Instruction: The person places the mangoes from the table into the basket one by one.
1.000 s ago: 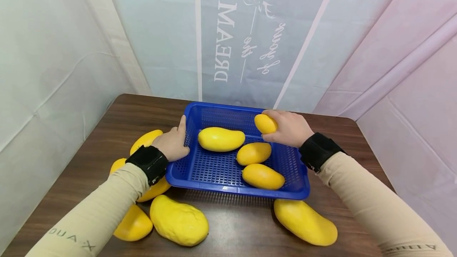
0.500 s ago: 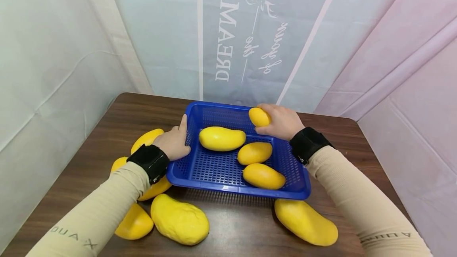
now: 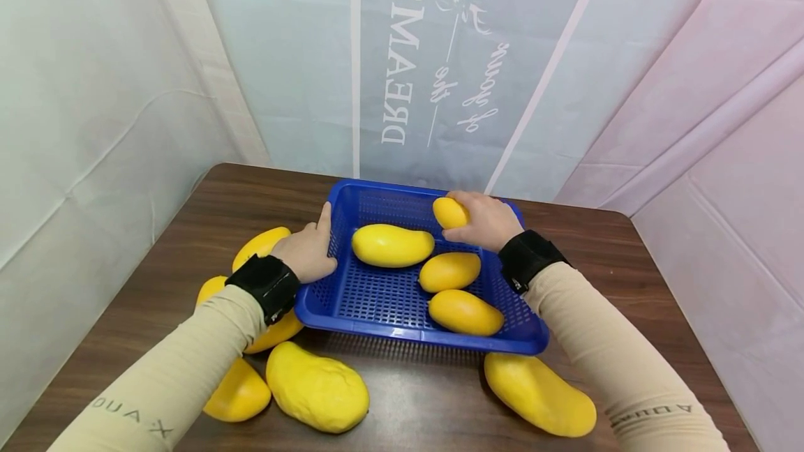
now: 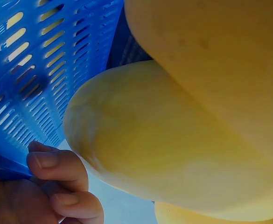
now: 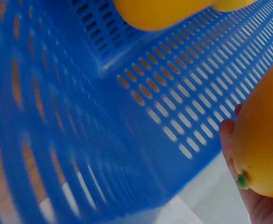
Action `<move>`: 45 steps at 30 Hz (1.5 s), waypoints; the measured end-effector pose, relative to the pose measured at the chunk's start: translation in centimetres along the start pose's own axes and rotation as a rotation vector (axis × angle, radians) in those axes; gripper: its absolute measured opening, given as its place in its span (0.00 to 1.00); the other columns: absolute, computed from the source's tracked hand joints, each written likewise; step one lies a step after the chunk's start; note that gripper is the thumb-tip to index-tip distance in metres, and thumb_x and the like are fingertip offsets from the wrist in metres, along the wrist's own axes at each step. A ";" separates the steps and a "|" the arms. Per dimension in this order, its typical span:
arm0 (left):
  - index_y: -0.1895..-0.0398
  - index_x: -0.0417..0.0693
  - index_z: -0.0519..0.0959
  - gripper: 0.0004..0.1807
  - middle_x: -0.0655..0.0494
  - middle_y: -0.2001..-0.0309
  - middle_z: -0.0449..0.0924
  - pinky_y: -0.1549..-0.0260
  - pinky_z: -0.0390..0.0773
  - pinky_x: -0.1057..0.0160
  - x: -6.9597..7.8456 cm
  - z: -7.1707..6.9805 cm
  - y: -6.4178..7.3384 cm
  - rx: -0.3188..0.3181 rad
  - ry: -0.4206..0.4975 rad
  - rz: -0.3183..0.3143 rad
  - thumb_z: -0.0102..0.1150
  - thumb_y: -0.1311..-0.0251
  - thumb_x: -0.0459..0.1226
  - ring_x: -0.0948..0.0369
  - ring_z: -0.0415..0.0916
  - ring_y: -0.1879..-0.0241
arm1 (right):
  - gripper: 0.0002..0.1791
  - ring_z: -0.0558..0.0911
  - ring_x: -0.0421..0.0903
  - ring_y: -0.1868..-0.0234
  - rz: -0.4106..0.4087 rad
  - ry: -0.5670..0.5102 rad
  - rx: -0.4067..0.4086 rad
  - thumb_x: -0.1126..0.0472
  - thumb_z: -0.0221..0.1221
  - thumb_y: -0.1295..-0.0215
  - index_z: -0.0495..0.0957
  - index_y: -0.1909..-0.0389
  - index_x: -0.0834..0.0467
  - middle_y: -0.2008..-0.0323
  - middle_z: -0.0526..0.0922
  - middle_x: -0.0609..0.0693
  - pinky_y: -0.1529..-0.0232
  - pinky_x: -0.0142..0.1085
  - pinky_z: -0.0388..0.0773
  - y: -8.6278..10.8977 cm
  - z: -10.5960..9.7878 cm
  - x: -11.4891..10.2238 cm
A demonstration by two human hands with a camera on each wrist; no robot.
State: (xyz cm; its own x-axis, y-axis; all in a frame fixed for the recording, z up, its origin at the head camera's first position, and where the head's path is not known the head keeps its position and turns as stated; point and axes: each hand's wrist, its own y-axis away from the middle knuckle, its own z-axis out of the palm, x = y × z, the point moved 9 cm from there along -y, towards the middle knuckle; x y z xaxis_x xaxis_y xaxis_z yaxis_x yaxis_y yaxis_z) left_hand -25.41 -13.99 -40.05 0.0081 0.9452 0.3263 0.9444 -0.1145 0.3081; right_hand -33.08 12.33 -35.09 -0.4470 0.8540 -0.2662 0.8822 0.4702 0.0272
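Observation:
My right hand (image 3: 486, 220) grips a small yellow mango (image 3: 449, 213) over the back right part of the blue plastic basket (image 3: 419, 335). A green stem end shows on this mango (image 5: 262, 135) in the right wrist view. Inside the basket lie a larger mango (image 3: 392, 245) and two smaller ones, an upper mango (image 3: 449, 271) and a lower mango (image 3: 466, 312). My left hand (image 3: 306, 251) holds the basket's left rim, its index finger stretched along it. In the left wrist view, curled fingers (image 4: 64, 175) sit against the basket wall (image 4: 47, 70), beside a mango (image 4: 159, 140).
Several mangoes, one of them a mango (image 3: 239, 390), lie left of the basket, partly behind my left arm. A lumpy mango (image 3: 317, 388) and a long mango (image 3: 539, 395) lie in front on the brown table (image 3: 427, 403). A cloth backdrop (image 3: 301, 89) hangs behind.
My right hand has moved a little left above the basket, carrying its mango. My left hand stays at the left rim, and the other mangoes keep their places.

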 end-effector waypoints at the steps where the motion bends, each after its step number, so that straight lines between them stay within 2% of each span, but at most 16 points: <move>1: 0.22 0.42 0.25 0.56 0.29 0.33 0.66 0.83 0.72 0.62 0.0 0.0 0.0 0.000 0.000 0.000 0.55 0.39 0.40 0.56 0.75 0.80 | 0.40 0.78 0.51 0.62 0.004 0.003 -0.007 0.44 0.66 0.45 0.68 0.31 0.52 0.49 0.81 0.54 0.60 0.45 0.75 0.0 0.3 0.0; 7: 0.22 0.42 0.25 0.55 0.29 0.34 0.66 0.83 0.73 0.62 0.0 0.0 0.0 0.001 0.005 0.002 0.54 0.39 0.40 0.56 0.75 0.80 | 0.40 0.79 0.52 0.60 0.021 0.020 -0.033 0.44 0.66 0.43 0.68 0.31 0.52 0.45 0.80 0.56 0.59 0.47 0.77 -0.2 1.8 0.3; 17: 0.22 0.42 0.25 0.56 0.29 0.34 0.66 0.82 0.73 0.62 0.0 0.0 0.0 0.002 0.003 0.000 0.54 0.39 0.40 0.56 0.76 0.79 | 0.39 0.76 0.52 0.64 0.052 0.042 0.006 0.45 0.67 0.44 0.69 0.31 0.52 0.50 0.71 0.58 0.65 0.44 0.76 -0.3 3.2 0.8; 26: 0.22 0.41 0.26 0.55 0.29 0.34 0.66 0.82 0.73 0.62 0.2 -0.1 0.1 0.011 -0.001 0.002 0.54 0.39 0.40 0.56 0.76 0.79 | 0.39 0.73 0.52 0.63 0.081 0.031 0.003 0.46 0.67 0.43 0.69 0.30 0.51 0.53 0.68 0.57 0.65 0.42 0.72 -0.4 4.1 1.3; 32: 0.22 0.41 0.26 0.56 0.29 0.33 0.65 0.83 0.72 0.62 0.0 0.0 -0.1 0.014 0.000 0.004 0.55 0.39 0.40 0.56 0.76 0.80 | 0.40 0.75 0.54 0.59 0.093 0.002 0.002 0.47 0.67 0.43 0.67 0.30 0.53 0.50 0.70 0.58 0.60 0.47 0.76 -0.4 4.5 1.3; 37: 0.22 0.42 0.25 0.56 0.29 0.33 0.65 0.83 0.73 0.62 -0.1 0.0 -0.2 0.010 0.010 0.005 0.55 0.39 0.40 0.56 0.76 0.80 | 0.39 0.77 0.55 0.55 0.100 -0.035 0.019 0.48 0.69 0.44 0.65 0.36 0.57 0.46 0.73 0.59 0.54 0.49 0.77 -0.4 4.6 1.4; 45: 0.22 0.43 0.24 0.56 0.29 0.34 0.66 0.83 0.73 0.62 -0.1 0.1 -0.1 0.005 0.018 0.000 0.55 0.39 0.40 0.55 0.76 0.79 | 0.36 0.76 0.55 0.56 0.104 -0.020 0.024 0.46 0.70 0.45 0.68 0.40 0.58 0.49 0.76 0.58 0.55 0.49 0.77 -0.6 4.8 1.4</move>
State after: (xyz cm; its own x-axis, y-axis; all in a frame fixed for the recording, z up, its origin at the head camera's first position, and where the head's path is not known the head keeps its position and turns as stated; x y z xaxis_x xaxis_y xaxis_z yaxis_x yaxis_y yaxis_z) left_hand -25.50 -14.05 -40.18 0.0018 0.9395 0.3426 0.9460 -0.1127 0.3039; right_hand -33.58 12.19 -40.12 -0.3502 0.8931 -0.2825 0.9269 0.3738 0.0326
